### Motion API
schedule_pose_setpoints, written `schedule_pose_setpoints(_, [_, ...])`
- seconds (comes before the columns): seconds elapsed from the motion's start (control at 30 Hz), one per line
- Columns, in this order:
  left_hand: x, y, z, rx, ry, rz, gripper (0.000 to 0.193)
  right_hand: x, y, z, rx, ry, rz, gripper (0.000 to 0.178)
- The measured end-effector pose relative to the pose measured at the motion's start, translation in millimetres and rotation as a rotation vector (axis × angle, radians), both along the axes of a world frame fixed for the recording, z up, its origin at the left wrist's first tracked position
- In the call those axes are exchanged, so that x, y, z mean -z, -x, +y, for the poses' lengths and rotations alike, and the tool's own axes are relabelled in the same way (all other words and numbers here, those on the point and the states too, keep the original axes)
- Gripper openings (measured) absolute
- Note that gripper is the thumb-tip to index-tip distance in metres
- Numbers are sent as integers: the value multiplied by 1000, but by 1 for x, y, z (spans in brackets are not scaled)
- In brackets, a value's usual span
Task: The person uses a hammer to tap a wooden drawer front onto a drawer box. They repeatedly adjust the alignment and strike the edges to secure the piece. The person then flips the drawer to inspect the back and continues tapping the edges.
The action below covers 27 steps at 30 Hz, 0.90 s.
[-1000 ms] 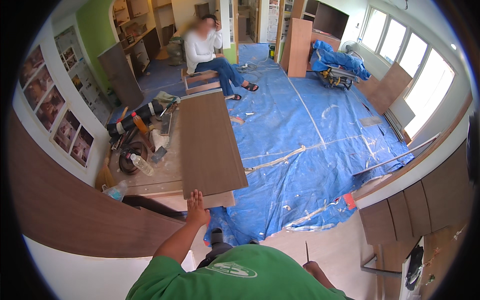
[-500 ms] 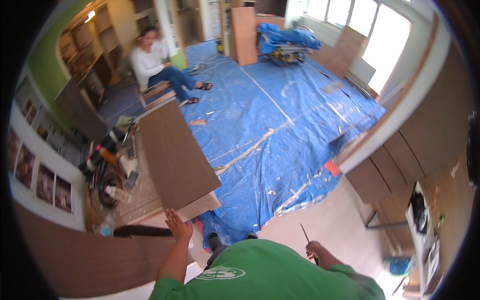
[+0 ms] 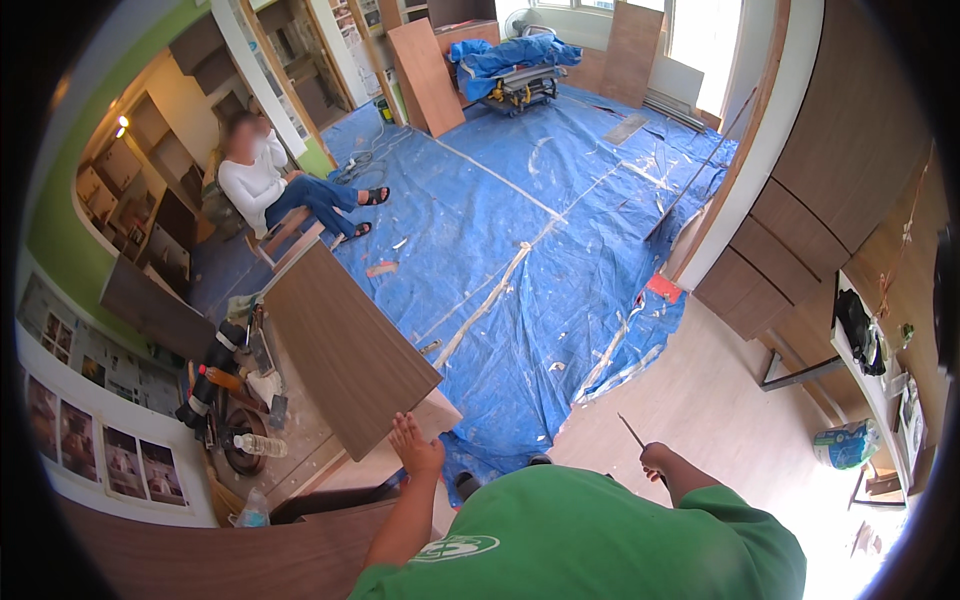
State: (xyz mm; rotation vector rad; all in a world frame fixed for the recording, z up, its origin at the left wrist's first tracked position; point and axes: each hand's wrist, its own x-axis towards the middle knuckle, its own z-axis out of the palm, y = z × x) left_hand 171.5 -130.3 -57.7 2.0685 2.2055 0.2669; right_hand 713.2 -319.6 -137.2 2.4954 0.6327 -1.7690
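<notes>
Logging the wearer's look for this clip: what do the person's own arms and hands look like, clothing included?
Both the left hand and the right hand are bare, with no gloves visible. The forearms are uncovered below the short sleeves of a plain green shirt, which carries a white rounded emblem. I see no cables on the arms.

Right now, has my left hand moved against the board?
Yes, rightward along the board: your left hand was by the near left corner, now about midway along that end.
</notes>
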Motion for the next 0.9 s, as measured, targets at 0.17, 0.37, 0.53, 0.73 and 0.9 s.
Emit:
schedule_pose_setpoints(0.17, [-4, -20, 21, 133, -51, -64, 86, 1, -1, -3, 7, -19, 7, 17])
schedule_pose_setpoints(0.37, [-13, -42, 43, 221, -22, -42, 72, 5, -8, -15, 20, -13, -6, 17])
schedule_pose_setpoints(0.53, [-11, -58, 59, 275, 0, -27, 64, 12, -14, -21, 19, -9, -10, 17])
schedule_pose_setpoints(0.73, [-28, -93, 73, 286, 185, 7, 65, 5, -12, -16, -3, 3, -6, 15])
schedule_pose_setpoints(0.9, [-18, -100, 79, 202, 146, 18, 88, -14, -6, -5, 19, -19, 1, 20])
